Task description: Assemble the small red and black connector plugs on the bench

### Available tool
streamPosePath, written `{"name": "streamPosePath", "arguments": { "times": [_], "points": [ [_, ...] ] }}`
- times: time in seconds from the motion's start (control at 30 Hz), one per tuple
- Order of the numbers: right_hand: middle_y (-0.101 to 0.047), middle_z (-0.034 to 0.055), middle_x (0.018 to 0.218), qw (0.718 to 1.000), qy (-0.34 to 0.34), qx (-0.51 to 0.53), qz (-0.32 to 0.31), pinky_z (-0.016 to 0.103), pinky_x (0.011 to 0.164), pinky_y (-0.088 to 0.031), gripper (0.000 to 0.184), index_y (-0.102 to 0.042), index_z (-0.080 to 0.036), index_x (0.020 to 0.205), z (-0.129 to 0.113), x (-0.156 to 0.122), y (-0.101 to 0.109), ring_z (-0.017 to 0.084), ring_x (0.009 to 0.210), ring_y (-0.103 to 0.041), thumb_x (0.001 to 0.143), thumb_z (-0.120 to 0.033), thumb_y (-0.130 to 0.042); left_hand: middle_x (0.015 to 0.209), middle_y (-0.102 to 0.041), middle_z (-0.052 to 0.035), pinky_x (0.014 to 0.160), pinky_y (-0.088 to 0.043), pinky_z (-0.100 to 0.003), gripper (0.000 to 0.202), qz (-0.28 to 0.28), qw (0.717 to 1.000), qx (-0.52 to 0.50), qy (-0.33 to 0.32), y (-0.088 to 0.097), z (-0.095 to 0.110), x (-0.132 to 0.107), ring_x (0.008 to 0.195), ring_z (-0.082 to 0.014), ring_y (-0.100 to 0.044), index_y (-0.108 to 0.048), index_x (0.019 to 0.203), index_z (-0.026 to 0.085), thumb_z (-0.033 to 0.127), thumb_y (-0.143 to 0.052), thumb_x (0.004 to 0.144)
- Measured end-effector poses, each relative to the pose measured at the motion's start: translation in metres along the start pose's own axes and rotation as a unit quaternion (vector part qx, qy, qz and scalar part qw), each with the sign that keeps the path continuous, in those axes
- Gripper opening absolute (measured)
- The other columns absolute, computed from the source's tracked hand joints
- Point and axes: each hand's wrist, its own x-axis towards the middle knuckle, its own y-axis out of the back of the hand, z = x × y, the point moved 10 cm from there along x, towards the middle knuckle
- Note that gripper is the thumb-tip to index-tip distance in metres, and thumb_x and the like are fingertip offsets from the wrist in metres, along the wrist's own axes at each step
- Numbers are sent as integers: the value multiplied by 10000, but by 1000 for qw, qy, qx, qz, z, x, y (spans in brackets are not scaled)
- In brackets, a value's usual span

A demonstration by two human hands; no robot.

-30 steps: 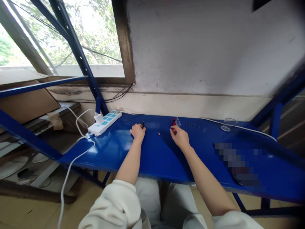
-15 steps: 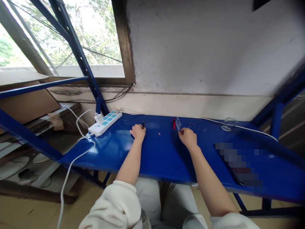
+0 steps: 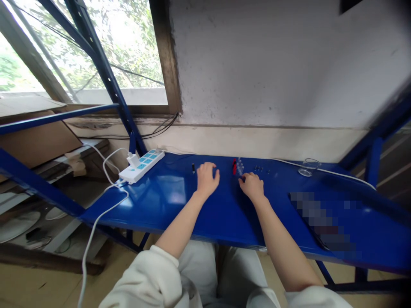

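My left hand point(image 3: 208, 180) is over the middle of the blue table, its thumb apart from the fingers and nothing visible in it. Just left of it stands a small dark cylinder point(image 3: 193, 168) with a pale lower end. My right hand point(image 3: 253, 187) rests near a cluster of small clear plastic pieces point(image 3: 240, 166); its fingers are bent, with thumb and forefinger slightly apart. I make out nothing between them. Beside the clear pieces is a small red item with black on it point(image 3: 234, 167). A tiny pale scrap seen earlier is now hidden by my left hand.
A white power strip point(image 3: 141, 167) with a plug and cable lies on the left of the table point(image 3: 224, 214). Several tiny dark bits point(image 3: 258, 168) are beyond my right hand. A clear round container point(image 3: 310, 166) and a dark flat blurred object point(image 3: 317, 222) are on the right.
My left hand has let go of the dark cylinder and moved right, opening over the spot with the pale scrap. My right hand has barely moved; its thumb and forefinger look further apart.
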Motion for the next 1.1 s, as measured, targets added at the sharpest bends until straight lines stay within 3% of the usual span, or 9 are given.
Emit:
{"name": "streamPosePath", "arguments": {
  "times": [0.07, 0.17, 0.3, 0.47, 0.63, 0.77, 1.1],
  "points": [
    [-567, 142, 1029, 1000, 6, 0, -3, 388, 751, -385, 288, -604, -168, 1016, -2, 0, -2, 269, 985, -502, 808, -299, -454, 1122, -515, -96, 866, -319, -365, 320, -86, 992, -22, -93, -29, 29, -5, 1028, -236, -439, -477, 1127, 216, 214, -387, 820],
    [-566, 144, 1057, 1000, 10, 0, -9, 383, 757, -383, 304, -600, -174, 1039, -3, 0, -4, 269, 992, -500, 804, -301, -456, 1224, -467, -97, 863, -322, -388, 483, -163, 978, 1, -129, -65, 39, -11, 1084, -254, -404, -358, 1284, 252, 153, -349, 811],
    [-552, 146, 1097, 1000, 16, -1, -21, 390, 767, -377, 334, -582, -172, 1079, -5, 0, -7, 280, 1025, -484, 803, -307, -452, 1234, -458, -111, 856, -317, -421, 580, -182, 975, 45, -116, -90, 32, -6, 1078, -273, -404, -280, 1341, 262, 106, -350, 787],
    [-539, 148, 1126, 999, 21, -1, -34, 399, 775, -371, 345, -570, -172, 1097, -7, 0, -10, 285, 1040, -470, 799, -296, -448, 1198, -474, -136, 841, -313, -443, 583, -184, 975, 69, -106, -102, 37, 1, 1064, -294, -410, -331, 1318, 225, 75, -386, 757],
    [-531, 155, 1128, 999, 22, -1, -44, 402, 771, -376, 353, -560, -167, 1113, -10, -2, -14, 290, 1046, -463, 811, -305, -437, 1005, -561, -138, 818, -312, -420, 290, -123, 985, 53, -106, -93, 45, 12, 984, -280, -443, -540, 1067, 169, 154, -369, 833],
    [-516, 150, 1150, 999, 20, -4, -40, 393, 793, -365, 348, -556, -180, 1119, -11, -2, -16, 282, 1069, -446, 831, -318, -418, 899, -587, -122, 811, -315, -400, 149, -116, 989, 46, -76, -85, 36, 14, 928, -260, -465, -571, 840, 163, 176, -423, 828],
    [-460, 147, 1234, 999, 8, 8, -42, 442, 861, -331, 406, -506, -162, 1196, -10, 2, -25, 285, 1124, -390, 848, -318, -369, 806, -628, -36, 722, -381, -315, 52, -50, 999, -9, -13, -31, -4, 5, 814, -189, -520, -587, 792, 179, 201, -543, 777]
  ]
}}
